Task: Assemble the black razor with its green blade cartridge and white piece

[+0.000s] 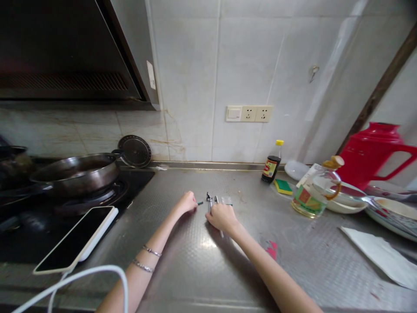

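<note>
My left hand (186,203) rests on the steel counter (202,261) with its fingers closed on a small dark stick-like piece (200,203) that pokes out to the right. My right hand (221,216) lies just beside it, fingers curled over several thin metal tools (209,200) lying on the counter. A thin shaft (222,234) shows below the right hand. What the tools are is too small to tell. Two bracelets (148,258) circle my left forearm.
A pan (73,171) sits on the stove at left, with a phone (76,237) and white cable (94,274) in front. At right stand a sauce bottle (271,166), sponge (282,186), oil jug (314,191), dishes (391,213), red thermos (374,154) and a paper sheet (381,256).
</note>
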`<state>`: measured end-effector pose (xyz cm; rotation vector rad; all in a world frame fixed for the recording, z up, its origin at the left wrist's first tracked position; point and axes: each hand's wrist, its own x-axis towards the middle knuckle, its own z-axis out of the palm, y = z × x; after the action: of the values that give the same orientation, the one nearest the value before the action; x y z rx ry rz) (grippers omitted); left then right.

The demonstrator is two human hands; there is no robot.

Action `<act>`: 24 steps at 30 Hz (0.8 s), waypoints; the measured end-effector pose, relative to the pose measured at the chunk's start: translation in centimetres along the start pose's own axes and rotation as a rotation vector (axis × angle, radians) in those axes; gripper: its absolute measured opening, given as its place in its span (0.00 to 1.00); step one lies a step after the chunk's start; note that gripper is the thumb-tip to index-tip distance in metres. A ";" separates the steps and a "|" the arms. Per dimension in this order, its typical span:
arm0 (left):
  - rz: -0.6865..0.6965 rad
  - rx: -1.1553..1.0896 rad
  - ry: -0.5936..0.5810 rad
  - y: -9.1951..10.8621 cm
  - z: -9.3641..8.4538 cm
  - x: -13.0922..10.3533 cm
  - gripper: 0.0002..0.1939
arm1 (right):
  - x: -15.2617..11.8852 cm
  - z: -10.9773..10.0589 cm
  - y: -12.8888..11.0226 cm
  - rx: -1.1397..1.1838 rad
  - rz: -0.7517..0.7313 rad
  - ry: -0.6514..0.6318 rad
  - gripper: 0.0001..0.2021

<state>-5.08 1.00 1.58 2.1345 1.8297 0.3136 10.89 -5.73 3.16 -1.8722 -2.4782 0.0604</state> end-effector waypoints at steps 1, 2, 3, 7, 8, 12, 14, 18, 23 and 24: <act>0.001 0.000 -0.005 0.0 0.0 0.0 0.06 | 0.0 0.0 0.0 -0.012 -0.013 0.009 0.20; 0.002 0.000 -0.008 -0.1 -0.1 0.0 0.06 | 0.0 0.0 0.0 -0.025 -0.027 0.015 0.20; 0.003 0.000 -0.009 -0.1 -0.1 -0.1 0.06 | 0.0 0.0 -0.1 -0.036 -0.041 0.019 0.20; 0.007 -0.001 -0.008 -0.2 -0.1 0.0 0.06 | 0.0 0.0 -0.1 -0.059 -0.081 0.032 0.19; 0.009 -0.003 -0.008 -0.2 0.0 0.0 0.06 | 0.0 0.0 -0.1 -0.060 -0.085 0.035 0.19; 0.017 -0.011 -0.013 -0.5 0.1 0.3 0.06 | -0.1 0.0 -0.1 -0.066 -0.091 0.042 0.19; 0.020 -0.016 -0.017 -0.5 0.2 0.4 0.06 | 0.0 0.1 0.0 -0.069 -0.093 0.047 0.19; 0.032 -0.024 -0.018 -0.5 0.3 0.4 0.06 | 0.2 0.1 0.4 -0.060 -0.065 0.076 0.20; 0.088 -0.040 0.034 -0.3 0.2 0.3 0.07 | 0.6 -0.7 2.5 -0.002 0.064 0.135 0.24; 0.118 -0.052 0.063 -0.2 0.2 0.2 0.07 | 0.7 -0.8 3.2 0.019 0.096 0.147 0.24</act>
<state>-5.14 1.25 1.31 2.2244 1.7122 0.4559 13.80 -4.18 3.82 -1.9119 -2.2846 -0.0492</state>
